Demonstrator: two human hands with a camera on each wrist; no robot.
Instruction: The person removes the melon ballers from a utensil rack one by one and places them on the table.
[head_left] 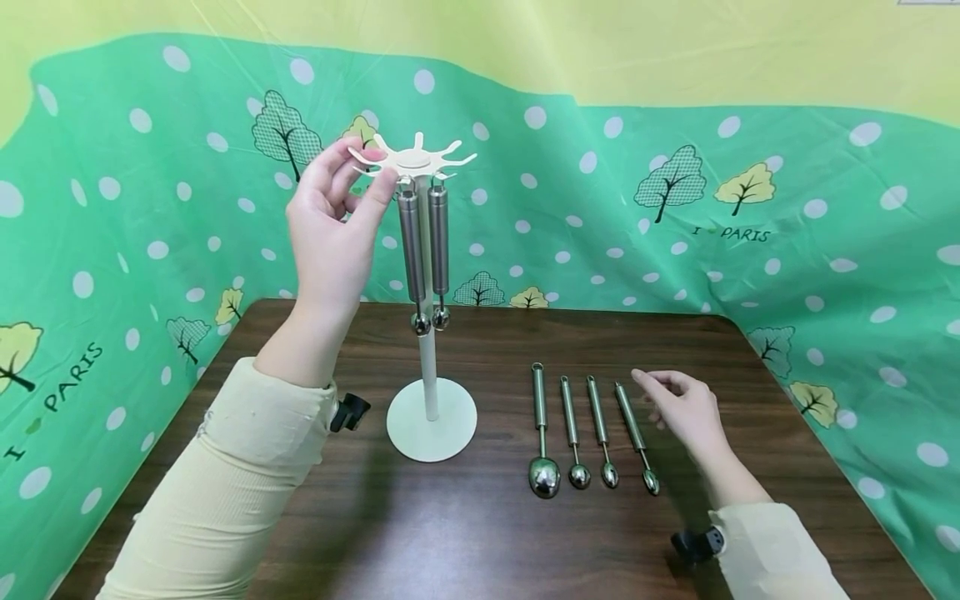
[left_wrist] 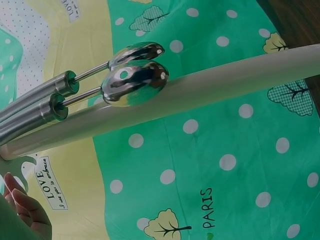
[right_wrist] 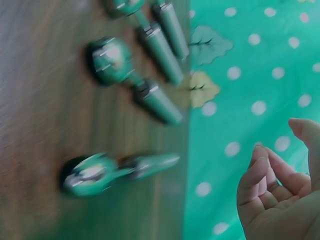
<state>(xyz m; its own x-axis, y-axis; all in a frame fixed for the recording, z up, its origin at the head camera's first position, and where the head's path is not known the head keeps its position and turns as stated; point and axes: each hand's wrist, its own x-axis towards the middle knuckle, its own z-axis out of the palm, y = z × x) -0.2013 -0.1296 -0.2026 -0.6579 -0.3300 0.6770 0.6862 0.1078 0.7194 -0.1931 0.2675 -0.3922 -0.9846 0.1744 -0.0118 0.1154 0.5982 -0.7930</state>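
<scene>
A white stand (head_left: 428, 358) has a round base and a ring of curved hooks (head_left: 415, 159) at its top. My left hand (head_left: 333, 200) pinches a hook on the ring's left side between thumb and fingers. Two steel scoops (head_left: 439, 242) hang from the ring beside the post, bowls down; their shiny bowls (left_wrist: 134, 82) show close up in the left wrist view. Over the table, my right hand (head_left: 686, 412) hovers just right of the slim rightmost scoop (head_left: 632, 421). Its fingers are loosely bent with a gap to the thumb, holding nothing.
Left of that scoop lie a narrow oval scoop (head_left: 600, 421), a small round scoop (head_left: 572, 425) and a larger round scoop (head_left: 541, 417), handles pointing away. The brown wooden table (head_left: 480, 533) backs onto a green patterned cloth (head_left: 570, 192).
</scene>
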